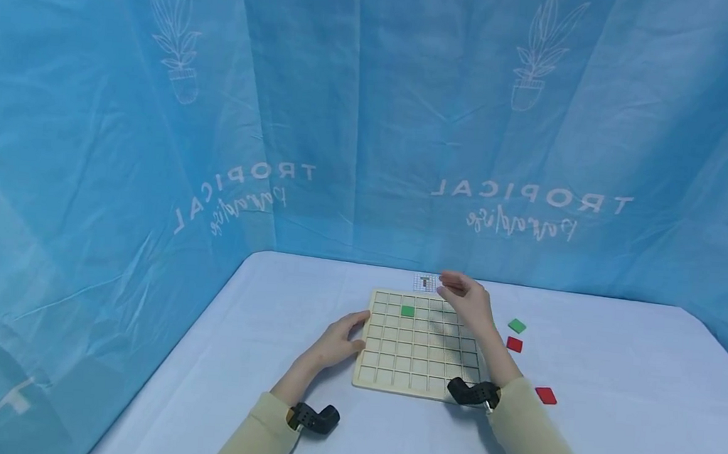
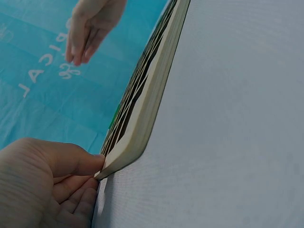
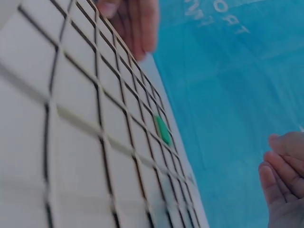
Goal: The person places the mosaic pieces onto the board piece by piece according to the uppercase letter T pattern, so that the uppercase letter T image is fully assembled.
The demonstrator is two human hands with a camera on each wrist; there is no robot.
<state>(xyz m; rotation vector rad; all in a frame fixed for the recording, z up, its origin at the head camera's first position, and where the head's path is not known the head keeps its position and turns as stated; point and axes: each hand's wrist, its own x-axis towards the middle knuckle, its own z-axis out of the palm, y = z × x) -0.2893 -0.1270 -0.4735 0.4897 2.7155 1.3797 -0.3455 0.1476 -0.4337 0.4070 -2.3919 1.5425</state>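
A pale grid board (image 1: pixel 391 366) lies flat on the white table. One green square tile (image 1: pixel 407 311) sits in a cell near its far left corner. My left hand (image 1: pixel 337 340) holds the board's left edge. In the left wrist view its thumb (image 2: pixel 80 160) touches the rim, with the other fingers bent below. My right hand (image 1: pixel 470 303) hovers over the board's far right part, fingers pointing left and loosely bent. Nothing shows between its thumb and fingers in the right wrist view. A small card (image 1: pixel 425 282) with a printed grid pattern lies just behind the board.
To the right of the board, another green tile (image 1: pixel 516 326) and a red tile (image 1: pixel 514 344) lie close together. A second red tile (image 1: pixel 545 395) is nearer to me, beside the right sleeve. Blue printed cloth (image 1: pixel 398 116) hangs behind and left of the table.
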